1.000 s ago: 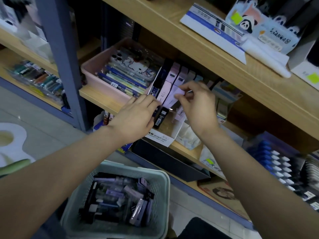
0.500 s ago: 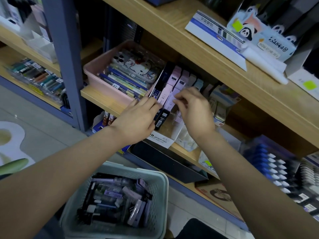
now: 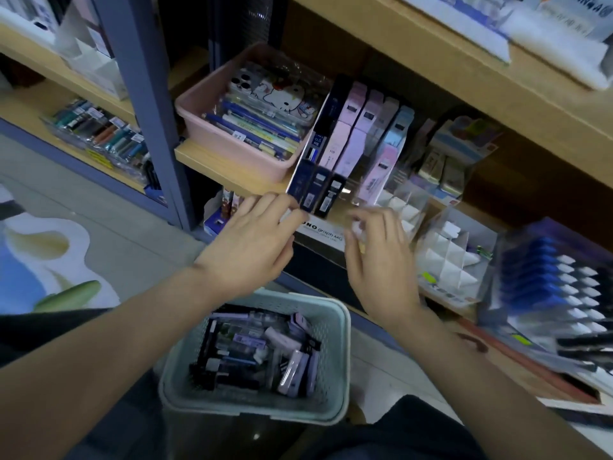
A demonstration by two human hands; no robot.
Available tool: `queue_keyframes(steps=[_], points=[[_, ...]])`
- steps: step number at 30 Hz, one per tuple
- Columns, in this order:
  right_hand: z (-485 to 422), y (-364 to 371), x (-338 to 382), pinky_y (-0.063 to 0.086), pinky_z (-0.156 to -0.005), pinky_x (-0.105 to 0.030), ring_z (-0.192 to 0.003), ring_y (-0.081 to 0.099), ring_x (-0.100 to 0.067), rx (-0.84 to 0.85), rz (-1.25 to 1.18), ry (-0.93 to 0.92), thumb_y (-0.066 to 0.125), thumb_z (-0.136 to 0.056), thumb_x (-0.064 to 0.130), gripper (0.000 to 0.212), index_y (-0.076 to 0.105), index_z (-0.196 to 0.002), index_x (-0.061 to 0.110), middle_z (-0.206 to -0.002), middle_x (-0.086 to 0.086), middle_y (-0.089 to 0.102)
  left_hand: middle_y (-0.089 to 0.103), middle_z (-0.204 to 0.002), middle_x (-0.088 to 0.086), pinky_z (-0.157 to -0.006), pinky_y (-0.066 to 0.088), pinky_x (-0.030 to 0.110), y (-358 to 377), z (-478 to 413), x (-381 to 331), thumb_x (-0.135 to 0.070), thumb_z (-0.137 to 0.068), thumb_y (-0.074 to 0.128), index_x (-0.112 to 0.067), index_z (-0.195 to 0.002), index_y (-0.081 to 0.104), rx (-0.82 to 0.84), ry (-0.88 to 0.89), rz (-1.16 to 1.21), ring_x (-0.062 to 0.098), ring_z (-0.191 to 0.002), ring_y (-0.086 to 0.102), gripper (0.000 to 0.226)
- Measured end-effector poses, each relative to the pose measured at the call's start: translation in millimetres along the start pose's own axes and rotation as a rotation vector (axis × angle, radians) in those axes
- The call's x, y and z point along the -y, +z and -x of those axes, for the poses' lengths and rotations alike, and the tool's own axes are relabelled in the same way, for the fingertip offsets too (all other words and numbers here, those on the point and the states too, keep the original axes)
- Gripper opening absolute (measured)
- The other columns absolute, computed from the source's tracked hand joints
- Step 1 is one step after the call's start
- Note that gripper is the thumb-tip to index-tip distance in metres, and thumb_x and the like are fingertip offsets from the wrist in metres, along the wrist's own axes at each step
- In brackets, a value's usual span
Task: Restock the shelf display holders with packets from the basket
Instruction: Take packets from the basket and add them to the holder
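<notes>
Packets point(image 3: 265, 353) heaped in basket point(image 3: 335, 370), more upright in display holder point(image 3: 323, 234)

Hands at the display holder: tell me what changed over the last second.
Both hands pulled back from the display holder toward the basket. The right hand left the pale packet it was seating in the holder; its grip now looks empty, though blurred. The left hand slid back to the holder's front edge. Basket and pink tray stayed put.

Both forearms are bare to the left hand point(image 3: 252, 247) and right hand point(image 3: 381, 260), with dark clothing below.
</notes>
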State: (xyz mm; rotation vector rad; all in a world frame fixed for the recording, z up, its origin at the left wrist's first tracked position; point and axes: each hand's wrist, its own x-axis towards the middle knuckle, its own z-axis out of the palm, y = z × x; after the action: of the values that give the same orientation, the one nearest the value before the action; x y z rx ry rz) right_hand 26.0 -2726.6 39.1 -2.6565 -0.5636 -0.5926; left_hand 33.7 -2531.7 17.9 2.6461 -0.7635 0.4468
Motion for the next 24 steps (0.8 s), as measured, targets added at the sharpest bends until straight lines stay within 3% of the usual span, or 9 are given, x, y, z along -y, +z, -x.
queue_keyframes(steps=[4, 6, 8, 9, 12, 16, 20, 24], points=[[60, 44, 2, 0.041, -0.071, -0.021, -0.089, 0.049, -0.013, 0.208, -0.091, 0.014, 0.040, -0.091, 0.020, 0.017, 0.049, -0.104, 0.017, -0.096, -0.004, 0.057, 0.056, -0.095, 0.006, -0.075, 0.029, 0.031, 42, 53, -4, -0.023, -0.081, 0.036, -0.012, -0.103, 0.057, 0.175, -0.099, 0.031, 0.022, -0.087, 0.048, 0.032], [91, 70, -2, 0.046, -0.067, -0.027, -0.088, 0.054, -0.016, 0.369, -0.091, 0.118, 0.041, -0.092, 0.019, 0.018, 0.053, -0.105, 0.018, -0.098, -0.003, 0.058, 0.058, -0.090, 0.004, -0.072, 0.030, 0.031, 71, 84, -4, -0.027, -0.079, 0.036, -0.014, -0.098, 0.060, 0.321, -0.198, 0.071, 0.024, -0.081, 0.057, 0.033], [119, 98, -9, 0.045, -0.079, -0.032, -0.100, 0.055, -0.023, 0.591, -0.123, 0.314, 0.043, -0.096, 0.015, 0.023, 0.054, -0.117, 0.013, -0.114, -0.007, 0.055, 0.061, -0.095, 0.004, -0.077, 0.037, 0.033, 95, 109, -6, -0.029, -0.081, 0.042, -0.015, -0.103, 0.062, 0.463, -0.280, 0.133, 0.027, -0.084, 0.063, 0.033], [133, 110, -13, 0.041, -0.088, -0.032, -0.110, 0.051, -0.025, 0.711, -0.134, 0.408, 0.042, -0.098, 0.016, 0.029, 0.049, -0.126, 0.012, -0.123, -0.008, 0.051, 0.061, -0.107, 0.005, -0.083, 0.041, 0.036, 106, 120, -6, -0.028, -0.085, 0.046, -0.015, -0.113, 0.060, 0.546, -0.314, 0.166, 0.027, -0.095, 0.062, 0.034], [168, 139, -16, 0.033, -0.100, -0.030, -0.126, 0.040, -0.024, 0.931, -0.161, 0.633, 0.044, -0.099, 0.022, 0.045, 0.031, -0.140, 0.009, -0.139, -0.010, 0.038, 0.042, -0.140, 0.001, -0.103, 0.035, 0.033, 136, 146, -7, -0.034, -0.096, 0.046, -0.019, -0.138, 0.039, 0.808, -0.443, 0.360, 0.021, -0.124, 0.044, 0.045], [195, 162, -11, 0.034, -0.106, -0.031, -0.128, 0.041, -0.026, 0.982, -0.205, 0.859, 0.051, -0.096, 0.021, 0.054, 0.026, -0.142, 0.007, -0.141, -0.013, 0.037, 0.041, -0.143, 0.003, -0.104, 0.036, 0.032, 169, 160, -13, -0.035, -0.096, 0.048, -0.018, -0.138, 0.039, 0.971, -0.666, 0.629, 0.019, -0.125, 0.044, 0.047], [200, 174, -13, 0.033, -0.107, -0.037, -0.127, 0.039, -0.030, 0.990, -0.170, 0.855, 0.054, -0.094, 0.020, 0.056, 0.027, -0.141, 0.006, -0.141, -0.015, 0.031, 0.040, -0.145, 0.004, -0.101, 0.033, 0.025, 197, 163, -23, -0.032, -0.096, 0.050, -0.018, -0.143, 0.034, 0.997, -0.813, 0.766, 0.020, -0.129, 0.041, 0.051], [205, 181, -15, 0.036, -0.097, -0.028, -0.119, 0.043, -0.027, 0.954, -0.249, 0.903, 0.061, -0.090, 0.021, 0.049, 0.041, -0.133, 0.008, -0.134, -0.012, 0.035, 0.047, -0.139, 0.005, -0.099, 0.036, 0.025, 223, 158, -32, -0.027, -0.093, 0.056, -0.012, -0.138, 0.041, 0.982, -0.919, 0.897, 0.021, -0.125, 0.046, 0.050]])
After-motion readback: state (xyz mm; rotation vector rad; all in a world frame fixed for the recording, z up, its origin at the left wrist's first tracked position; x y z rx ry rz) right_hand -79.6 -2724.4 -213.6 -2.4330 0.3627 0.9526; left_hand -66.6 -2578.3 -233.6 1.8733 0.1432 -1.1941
